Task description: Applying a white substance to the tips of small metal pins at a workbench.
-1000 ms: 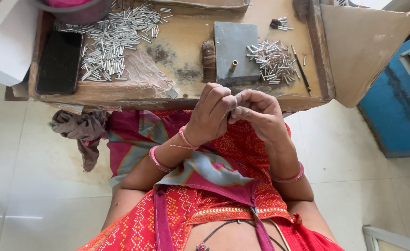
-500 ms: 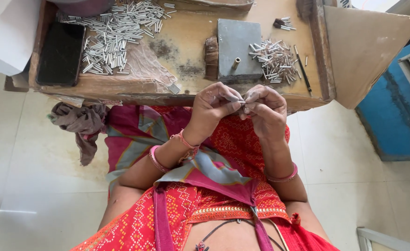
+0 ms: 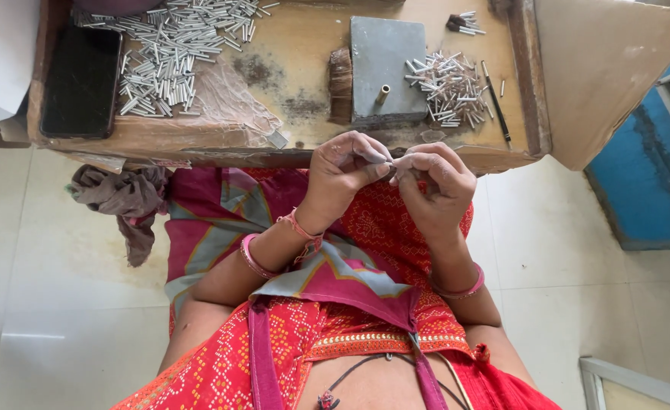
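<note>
**Hands pinch a small tube at the tabletop edge**

Both hands meet just in front of the wooden tabletop (image 3: 304,83). Left hand (image 3: 344,171) and right hand (image 3: 435,181) are closed, fingertips pinching a thin pale tube (image 3: 392,161) between them. Behind lie a grey block (image 3: 384,53), two heaps of tubes (image 3: 169,47) (image 3: 450,89), and a phone (image 3: 80,80).

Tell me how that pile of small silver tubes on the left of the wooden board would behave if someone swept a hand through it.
The silver tubes look round and smooth, so they would probably roll and scatter across the wooden board. Being short and thin, they seem light and likely stiff rather than bendy. Some lie beside the dark phone, so a push could slide them against it.
</note>
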